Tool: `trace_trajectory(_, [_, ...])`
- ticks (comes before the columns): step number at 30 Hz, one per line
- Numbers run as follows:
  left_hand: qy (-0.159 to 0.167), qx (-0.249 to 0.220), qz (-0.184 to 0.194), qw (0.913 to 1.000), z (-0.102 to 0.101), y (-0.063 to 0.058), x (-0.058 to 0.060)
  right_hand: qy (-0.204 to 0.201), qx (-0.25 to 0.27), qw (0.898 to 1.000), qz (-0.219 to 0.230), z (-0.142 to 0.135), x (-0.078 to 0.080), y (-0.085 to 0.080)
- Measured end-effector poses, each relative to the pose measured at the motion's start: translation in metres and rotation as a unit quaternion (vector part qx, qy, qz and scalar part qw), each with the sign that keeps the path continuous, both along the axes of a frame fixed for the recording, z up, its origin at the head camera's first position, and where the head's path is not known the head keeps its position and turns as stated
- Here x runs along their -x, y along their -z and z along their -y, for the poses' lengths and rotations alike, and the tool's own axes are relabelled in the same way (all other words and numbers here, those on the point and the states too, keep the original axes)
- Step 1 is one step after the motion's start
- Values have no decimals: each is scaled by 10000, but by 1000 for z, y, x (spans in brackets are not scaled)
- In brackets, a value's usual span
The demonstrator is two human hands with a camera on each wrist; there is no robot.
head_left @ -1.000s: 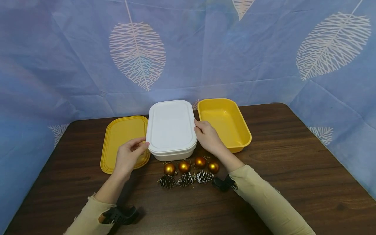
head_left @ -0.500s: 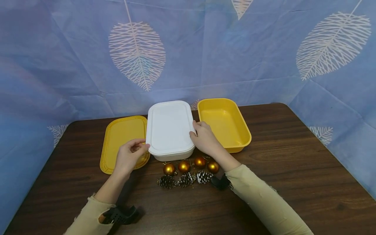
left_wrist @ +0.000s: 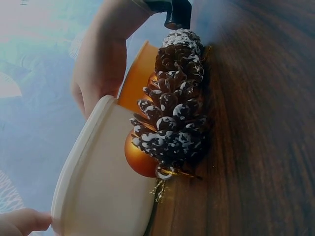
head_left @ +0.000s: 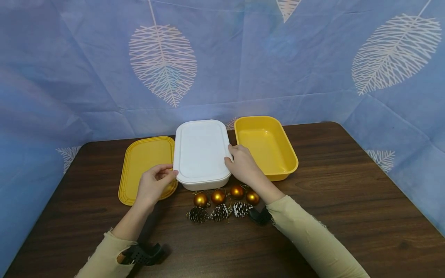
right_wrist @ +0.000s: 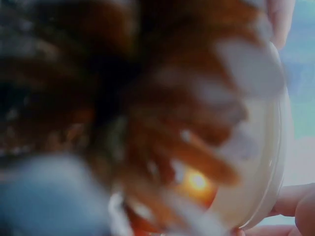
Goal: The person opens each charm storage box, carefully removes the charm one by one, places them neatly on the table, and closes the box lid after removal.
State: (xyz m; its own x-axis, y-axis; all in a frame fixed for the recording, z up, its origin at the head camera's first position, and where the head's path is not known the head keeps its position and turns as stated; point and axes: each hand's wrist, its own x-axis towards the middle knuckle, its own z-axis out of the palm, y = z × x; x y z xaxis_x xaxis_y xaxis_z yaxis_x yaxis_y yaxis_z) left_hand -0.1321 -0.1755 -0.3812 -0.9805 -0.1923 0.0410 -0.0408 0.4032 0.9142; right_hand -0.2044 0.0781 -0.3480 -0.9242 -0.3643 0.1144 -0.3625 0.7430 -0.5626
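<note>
A white rectangular box (head_left: 205, 185) with a white lid (head_left: 202, 150) on top stands at the middle back of the table. My left hand (head_left: 153, 185) holds the lid's near left edge, thumb and forefinger at the rim. At the right edge my right hand (head_left: 244, 164) grips the rim, its thumb (head_left: 228, 161) nearer me than the fingertips. The left wrist view shows the lid rim (left_wrist: 81, 147) close over the box wall. Several gold balls (head_left: 218, 197) lie just in front of the box, with three pinecones (head_left: 220, 212) in a row before them.
To the left lies a flat yellow lid (head_left: 144, 162), partly behind my left hand. A yellow open box (head_left: 267, 150) stands to the right, close behind my right hand. Blue cloth (head_left: 222, 58) with leaf prints hangs behind the brown table (head_left: 330, 185).
Over the first half second the white lid shifted slightly left and my right hand moved left with it, its thumb shifting further in at the rim. Since then, little has moved.
</note>
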Motion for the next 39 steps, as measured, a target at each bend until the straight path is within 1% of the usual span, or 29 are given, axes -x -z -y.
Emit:
trace_trajectory(8, [-6,-77,78,9999,0,2,1,-125,-186,9995,-213,-1,2,2])
trace_trajectory(17, [-27,-201,216,9996,2,0,1,62,-36,9999,-130,-2,-1,-2])
trace_trajectory(21, [5,-240,133,9996,7,-5,-1,51,261,9996,-32,-8,-2,-5])
trace_trajectory(26, [118,-128,-132,9998,18,-11,-6,-80,728,9973,-78,-24,-7,-9])
trace_trajectory(29, [138,-103,-251,9995,26,-13,-9,-178,1035,9944,-117,-35,-11,-11])
trace_trajectory(31, [85,21,-284,9996,32,-14,-10,-237,1193,9924,-163,-43,-12,-11])
trace_trajectory(35, [-128,257,-300,9991,45,-13,-12,-286,1244,9914,-289,-59,-11,-8])
trace_trajectory(37, [-251,360,-305,9986,52,-13,-14,-305,1269,9911,-279,-67,-11,-7])
trace_trajectory(39, [-352,354,-302,9983,57,-14,-16,-312,1293,9909,-211,-75,-11,-7])
